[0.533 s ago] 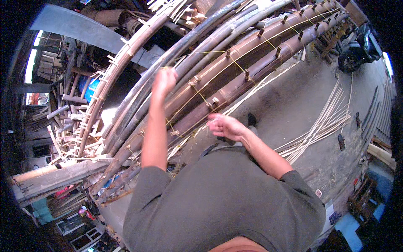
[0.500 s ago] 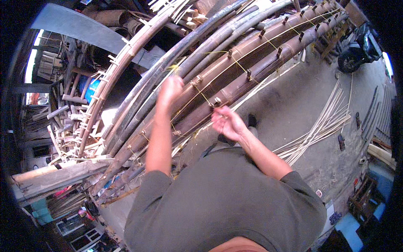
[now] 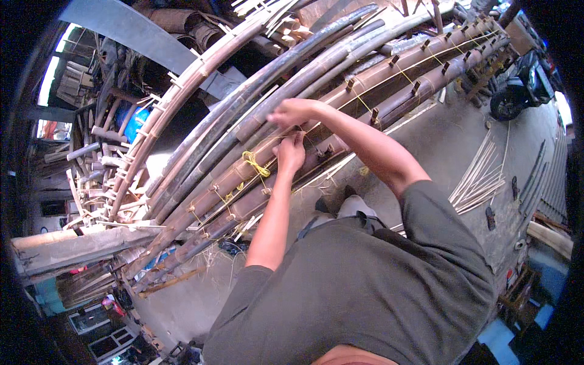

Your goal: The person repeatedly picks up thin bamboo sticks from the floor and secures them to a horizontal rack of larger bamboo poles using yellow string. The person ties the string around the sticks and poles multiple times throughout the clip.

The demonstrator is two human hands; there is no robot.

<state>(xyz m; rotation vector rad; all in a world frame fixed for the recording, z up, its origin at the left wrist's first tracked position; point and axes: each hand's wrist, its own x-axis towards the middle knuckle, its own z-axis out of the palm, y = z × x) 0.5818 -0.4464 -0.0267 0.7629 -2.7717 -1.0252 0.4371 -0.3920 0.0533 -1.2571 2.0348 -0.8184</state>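
Two long brown bamboo poles (image 3: pixel 249 205) run side by side from lower left to upper right, with short wooden pegs (image 3: pixel 394 59) standing along them. Thin yellow cord (image 3: pixel 365 104) crosses from one pole to the other. My left hand (image 3: pixel 291 154) is closed at the farther pole, its fingertips pinched beside a peg; what they hold is hidden. Just above it my right hand (image 3: pixel 293 113) is closed too, its forearm reaching across from the right, and its contents cannot be made out. A loose bundle of yellow cord (image 3: pixel 255 163) lies on the farther pole, left of my left hand.
Several dark, curved bamboo poles (image 3: pixel 213 128) lie beyond. Farther left is a curved pole (image 3: pixel 159 112) studded with pale sticks. Thin bamboo strips (image 3: pixel 477 176) lie on the floor at right, and a motorbike (image 3: pixel 517 91) stands at the far right.
My right hand has swung from the nearer pole up and left, above my left hand. My left hand has come down and right to a peg. The yellow cord bundle now shows on the pole.
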